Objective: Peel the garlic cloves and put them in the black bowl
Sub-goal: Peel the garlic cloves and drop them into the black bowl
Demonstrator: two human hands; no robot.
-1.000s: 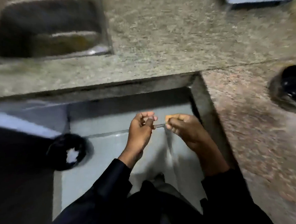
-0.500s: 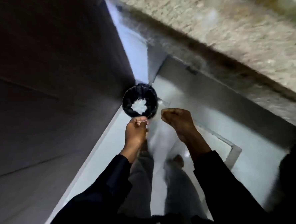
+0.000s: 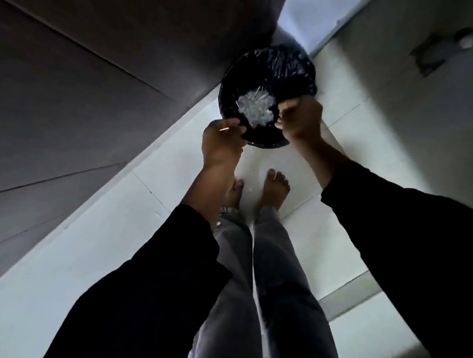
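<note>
Looking down from the head at a white floor beside a dark wall. Standing barefoot on the tiles, with both feet pointing at a round black bin just ahead of the toes. Wearing grey trousers and black sleeves. Reaching out with both arms over the bin. Holding the left hand above the near edge of the bin, with the fingers curled in tight. Pinching a thin pale strip between the thumb and a finger of that hand. Holding the right hand over the right side of the bin, close to the rim, with its fingers curled into a loose fist. Not being able to tell whether that fist is gripping anything, since the fingers are hiding the inside. Not being able to tell where the garlic is either; maybe inside that fist, but nothing is showing. Keeping the two hands apart, with the open mouth of the bin between them. Seeing a shiny black bag lining the bin, crinkled all around the rim. Seeing a small heap of pale, see-through scraps lying at the bottom of the bag, between the two hands. Seeing a blurry grey metal part far off at the top right, too fuzzy for naming.
</note>
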